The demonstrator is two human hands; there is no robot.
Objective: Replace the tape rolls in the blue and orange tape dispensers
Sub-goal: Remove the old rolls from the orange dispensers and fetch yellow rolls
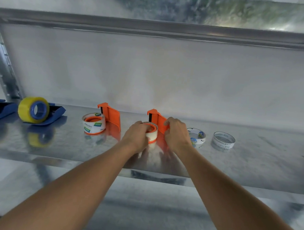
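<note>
We find the white tape roll [151, 131] lying flat on the metal shelf [252, 156], seated round the hub of the nearer orange dispenser [158, 121], its hole facing up. Our left hand [137, 134] curls over the roll's near-left rim, gripping it. Our right hand [176, 132] pinches the dispenser's upright plate, just right of the roll. In our judgement the left hand presses the roll down while the right steadies. A second orange dispenser [112, 115] stands left, already loaded.

On shiny metal shelf [251, 161], left to right: two blue dispensers with yellow tape [39, 110], two orange plastic dispensers [112, 116], two empty white cardboard cores [223, 139].
</note>
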